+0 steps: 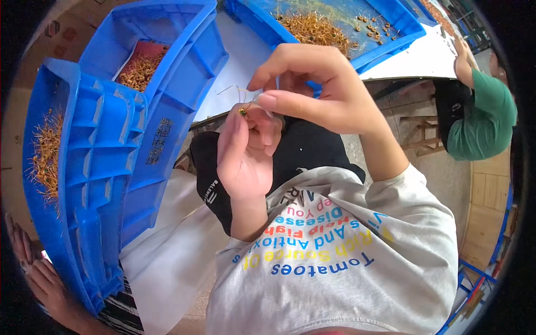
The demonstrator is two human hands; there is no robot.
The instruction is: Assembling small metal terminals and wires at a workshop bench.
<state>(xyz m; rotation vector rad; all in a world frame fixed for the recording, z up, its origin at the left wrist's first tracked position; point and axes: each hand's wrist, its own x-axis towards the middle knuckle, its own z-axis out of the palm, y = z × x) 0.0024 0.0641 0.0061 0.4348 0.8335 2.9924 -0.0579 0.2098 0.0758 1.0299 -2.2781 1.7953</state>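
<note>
**small wired coil [242, 113] in the left fingertips, right hand [329, 84] at its leads**

from my remote seat i log the coil just beyond the lap, near the white table [215, 97]. the left hand [241, 162] has it pinched at the thumb and index tips, other fingers curled in. the right hand's thumb and index stand slightly apart around the thin wire leads [241, 92]; i cannot tell whether they grip a wire.

surroundings: a blue tray [393, 47] at the far side carries a pile of similar coils [315, 30]; blue bins [103, 167] at left hold more.

handling, my estimate: very light; the body stiff, perhaps slick; the leads springy and easily bent or kinked. best hold is on the body, pads either side, light pressure. i would take a lead near its root, since pulling at the tip could deform it.
</note>
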